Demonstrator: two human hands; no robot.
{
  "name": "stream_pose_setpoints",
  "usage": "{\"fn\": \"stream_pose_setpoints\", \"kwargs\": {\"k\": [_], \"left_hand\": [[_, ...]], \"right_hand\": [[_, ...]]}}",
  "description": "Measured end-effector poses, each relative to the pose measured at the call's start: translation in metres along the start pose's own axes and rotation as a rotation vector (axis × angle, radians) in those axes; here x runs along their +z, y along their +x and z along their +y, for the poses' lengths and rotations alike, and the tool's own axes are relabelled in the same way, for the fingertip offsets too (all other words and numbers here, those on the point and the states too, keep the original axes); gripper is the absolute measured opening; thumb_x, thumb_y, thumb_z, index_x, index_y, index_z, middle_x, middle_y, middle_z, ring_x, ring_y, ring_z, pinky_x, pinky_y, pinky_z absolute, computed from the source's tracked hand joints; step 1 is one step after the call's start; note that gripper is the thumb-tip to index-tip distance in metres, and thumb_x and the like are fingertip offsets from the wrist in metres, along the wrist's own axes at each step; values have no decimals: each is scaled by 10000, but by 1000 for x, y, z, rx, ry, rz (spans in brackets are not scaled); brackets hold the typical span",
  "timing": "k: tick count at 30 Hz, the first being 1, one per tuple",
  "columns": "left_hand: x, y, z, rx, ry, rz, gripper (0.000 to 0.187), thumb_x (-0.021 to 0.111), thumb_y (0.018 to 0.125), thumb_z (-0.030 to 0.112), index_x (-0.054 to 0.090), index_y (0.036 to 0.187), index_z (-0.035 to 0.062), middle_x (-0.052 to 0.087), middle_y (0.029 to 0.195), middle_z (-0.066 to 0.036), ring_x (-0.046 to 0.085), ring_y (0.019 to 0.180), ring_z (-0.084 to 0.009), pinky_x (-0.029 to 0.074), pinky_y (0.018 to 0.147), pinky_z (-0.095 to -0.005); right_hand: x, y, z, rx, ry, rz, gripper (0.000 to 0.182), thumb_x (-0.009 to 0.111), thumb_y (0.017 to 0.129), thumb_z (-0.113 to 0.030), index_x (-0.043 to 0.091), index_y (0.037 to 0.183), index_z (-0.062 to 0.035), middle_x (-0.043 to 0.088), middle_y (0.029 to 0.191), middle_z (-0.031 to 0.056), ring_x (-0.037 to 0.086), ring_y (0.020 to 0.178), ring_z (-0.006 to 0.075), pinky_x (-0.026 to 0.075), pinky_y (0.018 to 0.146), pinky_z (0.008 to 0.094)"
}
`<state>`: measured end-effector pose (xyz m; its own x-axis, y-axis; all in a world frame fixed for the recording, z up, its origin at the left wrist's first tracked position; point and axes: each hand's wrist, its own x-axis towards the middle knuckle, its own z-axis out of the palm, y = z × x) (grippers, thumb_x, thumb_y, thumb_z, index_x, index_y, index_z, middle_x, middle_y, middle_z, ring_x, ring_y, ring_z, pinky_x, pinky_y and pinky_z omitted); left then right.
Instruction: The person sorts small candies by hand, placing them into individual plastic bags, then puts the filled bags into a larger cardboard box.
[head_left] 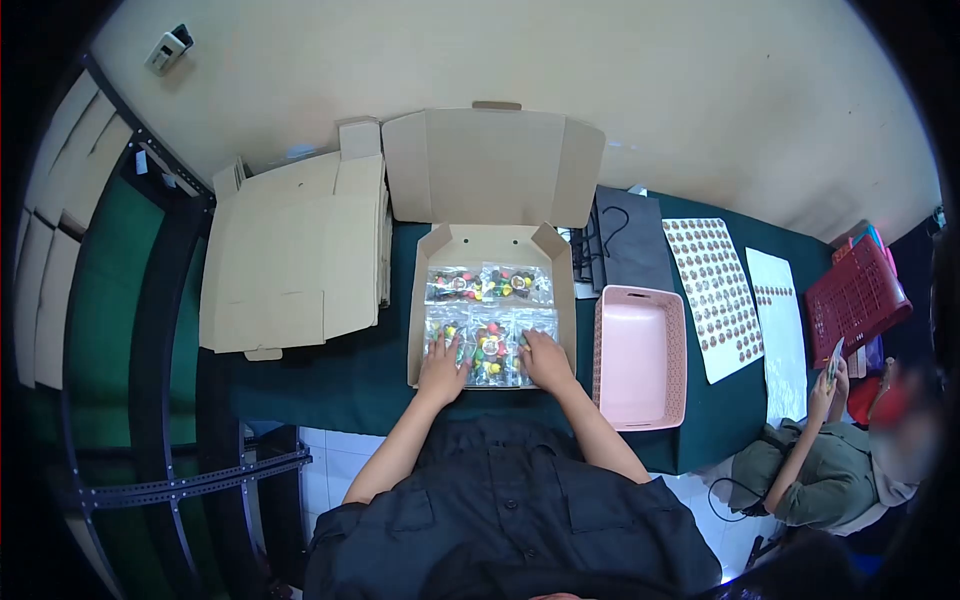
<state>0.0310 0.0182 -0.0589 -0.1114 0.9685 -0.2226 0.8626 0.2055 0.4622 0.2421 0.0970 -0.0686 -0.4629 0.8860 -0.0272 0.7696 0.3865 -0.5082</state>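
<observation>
Clear plastic packets [489, 338] of small coloured pieces lie in two rows inside an open cardboard box [419, 300], which sits on the dark green desk [345, 385] straight in front of the person, its lid [492, 165] standing up behind. The left hand [442, 362] lies flat on the near-row packets at the left, fingers spread and gripping nothing. The right hand [548, 360] presses flat on the packets at the right, fingers likewise open. Just right of the box stands a pink plastic basket [640, 356]. To the left lies a stack of flattened cardboard boxes [290, 255]. Farther right are sticker sheets [714, 295], a red basket [855, 295], and another person [815, 470] seated at the desk's corner.
</observation>
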Motion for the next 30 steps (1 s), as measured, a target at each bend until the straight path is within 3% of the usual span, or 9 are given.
{"fn": "stream_pose_setpoints", "kwargs": {"k": [5,8,14,19,24,30], "left_hand": [[0,1,1,-15,-28,2,568,437,852,360,305,1322,70,183,1396,-211,217,1261,-413,230,1020,-458],[-1,-2,3,-54,7,24,573,442,847,367,303,1327,87,176,1400,-206,211,1267,-406,224,1018,-473],[2,-1,2,-105,12,-3,587,442,839,387,297,1336,108,163,1405,-204,207,1273,-395,216,1018,-478],[1,1,3,-111,36,-20,599,442,838,385,278,1344,111,165,1401,-214,208,1272,-395,217,1018,-477],[5,2,3,-109,0,-19,587,457,834,358,290,1339,110,166,1397,-223,177,1277,-409,197,1023,-487],[0,-2,10,37,-23,166,456,484,826,302,470,1218,70,171,1392,-229,95,1284,-438,127,1036,-508]], "right_hand": [[-11,9,-10,-11,66,-12,359,487,789,-109,489,1132,-2,489,1170,216,444,1106,367,375,902,434],[-4,14,-16,-143,12,82,368,482,778,-81,493,1141,-20,473,1199,200,430,1129,356,361,915,435],[11,10,-36,-237,-44,-104,392,459,819,-138,471,1210,-155,388,1299,162,347,1202,368,295,957,480],[16,4,-39,-185,-137,4,368,517,807,-212,510,1171,-159,344,1321,184,341,1183,413,275,962,501],[15,2,-35,-178,-12,-21,373,511,807,-194,496,1178,-146,366,1298,184,354,1181,392,254,965,521],[-5,-2,-34,-116,-122,112,381,502,800,-172,485,1173,-96,384,1273,187,353,1186,356,164,999,555]]}}
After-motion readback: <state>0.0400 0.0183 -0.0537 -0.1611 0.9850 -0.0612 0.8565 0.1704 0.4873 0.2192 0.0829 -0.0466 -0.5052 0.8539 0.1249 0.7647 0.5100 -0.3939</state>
